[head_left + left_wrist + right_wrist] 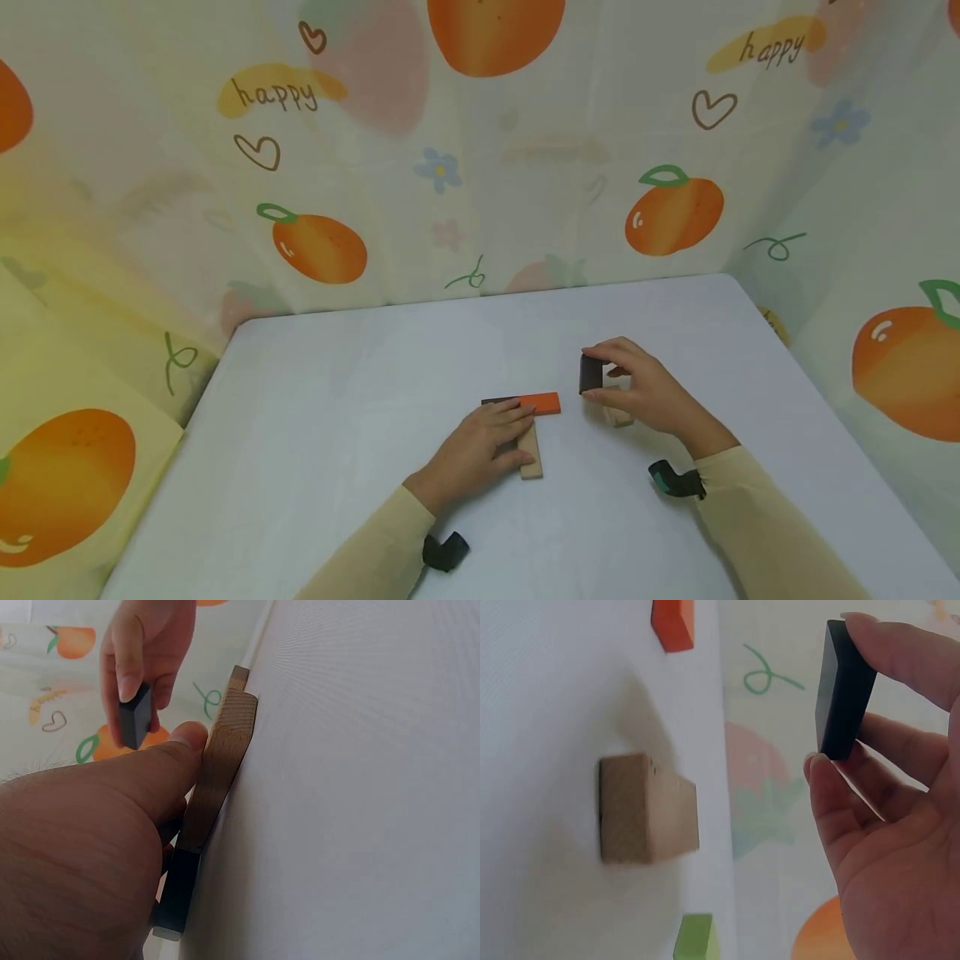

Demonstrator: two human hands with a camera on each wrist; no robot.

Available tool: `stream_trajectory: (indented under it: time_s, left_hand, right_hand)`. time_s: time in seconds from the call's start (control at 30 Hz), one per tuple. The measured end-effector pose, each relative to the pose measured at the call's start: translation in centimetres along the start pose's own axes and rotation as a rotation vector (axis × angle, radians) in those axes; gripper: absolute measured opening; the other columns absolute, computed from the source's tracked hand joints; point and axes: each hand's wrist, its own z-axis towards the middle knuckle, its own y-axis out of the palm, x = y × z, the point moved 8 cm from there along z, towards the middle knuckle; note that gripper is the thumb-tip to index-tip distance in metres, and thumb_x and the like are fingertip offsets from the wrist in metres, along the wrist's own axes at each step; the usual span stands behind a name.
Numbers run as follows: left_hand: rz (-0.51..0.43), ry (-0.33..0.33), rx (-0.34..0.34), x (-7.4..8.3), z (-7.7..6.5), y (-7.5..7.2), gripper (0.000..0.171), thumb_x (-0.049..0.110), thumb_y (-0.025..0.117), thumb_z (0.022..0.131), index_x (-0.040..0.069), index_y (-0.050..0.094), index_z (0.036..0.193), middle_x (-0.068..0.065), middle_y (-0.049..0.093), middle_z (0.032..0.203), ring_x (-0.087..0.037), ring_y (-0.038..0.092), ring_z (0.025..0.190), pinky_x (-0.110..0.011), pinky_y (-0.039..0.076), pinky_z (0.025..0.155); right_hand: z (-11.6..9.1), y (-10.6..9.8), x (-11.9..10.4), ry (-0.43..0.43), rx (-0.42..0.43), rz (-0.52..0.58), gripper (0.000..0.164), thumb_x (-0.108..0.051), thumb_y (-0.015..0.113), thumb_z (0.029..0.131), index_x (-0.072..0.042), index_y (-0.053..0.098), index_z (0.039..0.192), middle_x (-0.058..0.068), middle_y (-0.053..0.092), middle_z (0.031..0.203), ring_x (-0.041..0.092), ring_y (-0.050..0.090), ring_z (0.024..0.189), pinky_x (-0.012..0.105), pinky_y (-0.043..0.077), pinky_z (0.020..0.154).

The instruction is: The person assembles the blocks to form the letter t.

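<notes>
My right hand (pixel 648 387) pinches a black rectangular block (pixel 591 374) between thumb and fingertips, holding it up off the white table. In the right wrist view the black block (pixel 845 690) stands on its long axis in that grip. Below it a plain wooden block (pixel 646 810) lies on the table. My left hand (pixel 480 446) rests with fingers spread over a group of flat blocks. Its thumb touches a plain wooden block (pixel 531 463); its fingertips reach an orange block (pixel 543 404). A dark block (pixel 180 892) is partly hidden under the left hand.
A green block (pixel 696 937) shows at the bottom of the right wrist view. The white table (pixel 337 400) runs back to a curtain (pixel 487 192) printed with oranges. A black strap-on device (pixel 446 552) is on the left wrist, another (pixel 675 481) on the right.
</notes>
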Motion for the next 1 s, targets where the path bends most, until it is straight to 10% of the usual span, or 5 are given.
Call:
stream_trajectory:
  time_s: [1.0]
  left_hand:
    - [-0.001, 0.046, 0.003, 0.3, 0.0, -0.2, 0.062, 0.041, 0.072, 0.107, 0.005, 0.060, 0.156, -0.003, 0.054, 0.162, -0.023, 0.040, 0.156, -0.047, 0.030, 0.127]
  right_hand:
    - [7.3, 7.4, 1.2, 0.105, -0.161, -0.004, 0.065, -0.022, 0.087, 0.095, 0.005, 0.063, 0.148, 0.016, 0.061, 0.141, 0.036, 0.060, 0.127, 0.053, 0.052, 0.110]
